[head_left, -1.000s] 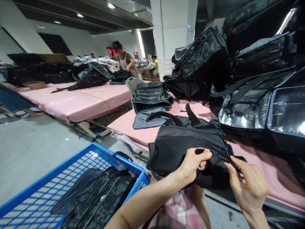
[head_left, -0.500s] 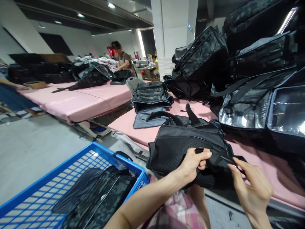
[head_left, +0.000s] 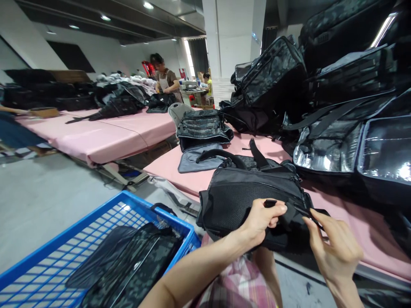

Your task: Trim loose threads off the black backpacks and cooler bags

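In the head view a black bag (head_left: 237,196) with a mesh panel lies at the front edge of the pink-covered table (head_left: 346,226). Above its right part, my left hand (head_left: 265,218) is closed in a pinch on a black strap (head_left: 270,203). My right hand (head_left: 334,244) pinches a thin dark piece (head_left: 305,211), which looks like a strap end or a buckle; its exact kind is too dark to make out. Both hands are close together, with dark webbing between them. A black carrying handle (head_left: 221,154) arches up behind the bag.
A blue plastic crate (head_left: 128,194) holding camouflage bags stands at lower left. Behind the black bag sits an open camouflage bag (head_left: 204,126). Bags with silver lining (head_left: 385,147) are piled at right. Across a gap, a person (head_left: 167,79) works at another pink table (head_left: 122,132).
My right hand has shifted slightly left, nearer my left hand, with the dark piece still in its pinch. My left hand holds nearly the same place.
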Demonstrator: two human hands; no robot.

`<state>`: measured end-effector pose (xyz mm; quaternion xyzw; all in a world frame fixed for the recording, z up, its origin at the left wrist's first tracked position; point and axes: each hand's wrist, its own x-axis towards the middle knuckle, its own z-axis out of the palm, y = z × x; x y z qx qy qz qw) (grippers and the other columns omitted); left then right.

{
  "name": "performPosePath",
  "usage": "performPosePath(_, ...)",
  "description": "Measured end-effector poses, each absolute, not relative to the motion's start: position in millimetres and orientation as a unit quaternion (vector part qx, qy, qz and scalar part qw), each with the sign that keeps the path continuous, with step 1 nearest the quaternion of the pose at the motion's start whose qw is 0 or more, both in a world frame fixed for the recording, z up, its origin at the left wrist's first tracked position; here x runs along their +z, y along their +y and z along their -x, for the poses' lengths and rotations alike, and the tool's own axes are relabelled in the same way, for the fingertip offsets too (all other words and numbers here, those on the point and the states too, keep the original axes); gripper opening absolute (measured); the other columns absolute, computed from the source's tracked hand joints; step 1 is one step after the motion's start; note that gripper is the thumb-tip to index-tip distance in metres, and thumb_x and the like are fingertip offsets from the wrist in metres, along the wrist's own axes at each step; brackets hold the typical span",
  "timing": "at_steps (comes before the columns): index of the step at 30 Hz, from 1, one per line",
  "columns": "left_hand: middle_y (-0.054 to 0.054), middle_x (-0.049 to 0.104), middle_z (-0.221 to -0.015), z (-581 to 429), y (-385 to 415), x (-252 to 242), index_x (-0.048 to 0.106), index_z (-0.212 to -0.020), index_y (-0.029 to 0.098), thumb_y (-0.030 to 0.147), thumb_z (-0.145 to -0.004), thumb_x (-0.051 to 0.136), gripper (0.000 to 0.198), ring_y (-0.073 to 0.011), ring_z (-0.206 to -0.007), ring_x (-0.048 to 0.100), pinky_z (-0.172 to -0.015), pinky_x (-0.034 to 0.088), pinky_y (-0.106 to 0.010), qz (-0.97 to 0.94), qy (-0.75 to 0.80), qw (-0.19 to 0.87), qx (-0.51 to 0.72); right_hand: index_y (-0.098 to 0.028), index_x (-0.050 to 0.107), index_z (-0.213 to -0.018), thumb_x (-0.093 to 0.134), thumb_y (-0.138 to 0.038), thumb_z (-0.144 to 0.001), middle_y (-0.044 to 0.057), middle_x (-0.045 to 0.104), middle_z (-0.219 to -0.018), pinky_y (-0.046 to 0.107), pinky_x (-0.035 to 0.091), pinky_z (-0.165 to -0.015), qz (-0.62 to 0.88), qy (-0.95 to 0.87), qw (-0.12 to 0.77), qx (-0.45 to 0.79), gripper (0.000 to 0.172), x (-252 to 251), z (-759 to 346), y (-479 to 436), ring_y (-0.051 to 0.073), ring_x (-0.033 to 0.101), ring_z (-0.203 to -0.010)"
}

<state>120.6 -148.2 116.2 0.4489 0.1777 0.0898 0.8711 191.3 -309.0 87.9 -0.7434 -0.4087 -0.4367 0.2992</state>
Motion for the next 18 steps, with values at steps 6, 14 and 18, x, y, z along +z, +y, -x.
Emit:
performPosePath(6, 0.005, 0.044, -0.05, -120, -147, 117, 0.064, -0.067, 0.008, 0.027, -0.057, 0.071, 0.022, -0.002, -0.044, 0.03, -0.046, 0.019, -0.021, -0.524, 0.176, 0.823, 0.129, -0.019, 0.064, -0.096, 0.065, -0.018, -0.08, 0.004, 0.066, -0.082, 0.029, 0.046, -0.068, 0.752, -0.39, 0.381, -0.371, 0.016, 90, -191, -308, 0.016, 0.059, -0.072)
performPosePath(14, 0.0, 0.063, -0.064, -120, -148, 113, 0.071, -0.07, 0.012, 0.022, -0.066, 0.065, 0.012, -0.0098, -0.061, 0.051, -0.062, 0.038, -0.022, -0.628, 0.151, 0.737, 0.202, -0.016, 0.061, -0.101, 0.071, -0.013, -0.075, 0.005, 0.068, -0.084, 0.029, 0.045, -0.069, 0.743, -0.409, 0.272, -0.453, 0.028, 100, -183, -299, 0.017, 0.058, -0.071)
performPosePath(18, -0.002, 0.066, -0.069, -119, -149, 110, 0.072, -0.071, 0.014, 0.017, -0.069, 0.064, 0.009, -0.0117, -0.065, 0.056, -0.065, 0.041, -0.022, -0.708, 0.125, 0.646, 0.256, -0.015, 0.062, -0.099, 0.074, -0.016, -0.072, 0.004, 0.069, -0.081, 0.027, 0.042, -0.065, 0.737, -0.406, 0.188, -0.506, 0.03, 105, -180, -293, 0.016, 0.057, -0.067)
